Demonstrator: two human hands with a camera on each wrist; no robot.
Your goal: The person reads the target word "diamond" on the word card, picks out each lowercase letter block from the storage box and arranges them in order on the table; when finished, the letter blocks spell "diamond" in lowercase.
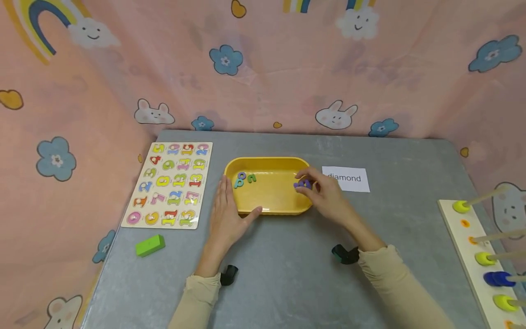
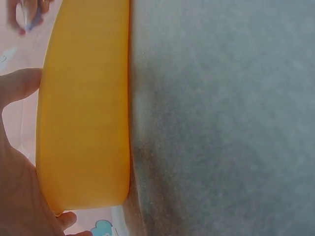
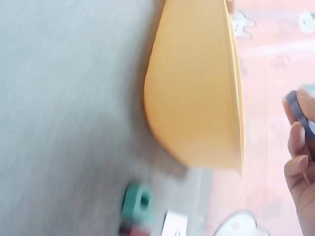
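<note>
A yellow tray (image 1: pixel 267 201) lies on the grey table. My left hand (image 1: pixel 226 212) rests against its left end, fingers straight along that side and thumb at the front rim. My right hand (image 1: pixel 326 194) is over the tray's right end and pinches a small purple letter (image 1: pixel 302 183); fingers partly hide its shape. In the right wrist view the purple letter (image 3: pixel 298 110) shows between thumb and fingertips, above the rim. Inside the tray, at the left, lie a purple ring-shaped letter (image 1: pixel 242 175), a teal letter (image 1: pixel 238 183) and a green arch-shaped letter (image 1: pixel 252 178).
A white card (image 1: pixel 349 179) reading "diamond" lies right of the tray. To the left are a number puzzle board (image 1: pixel 164 187) and a green block (image 1: pixel 149 246). A pegged board (image 1: pixel 464 256) with rings stands at far right. Another green block (image 3: pixel 138 201) shows in the right wrist view.
</note>
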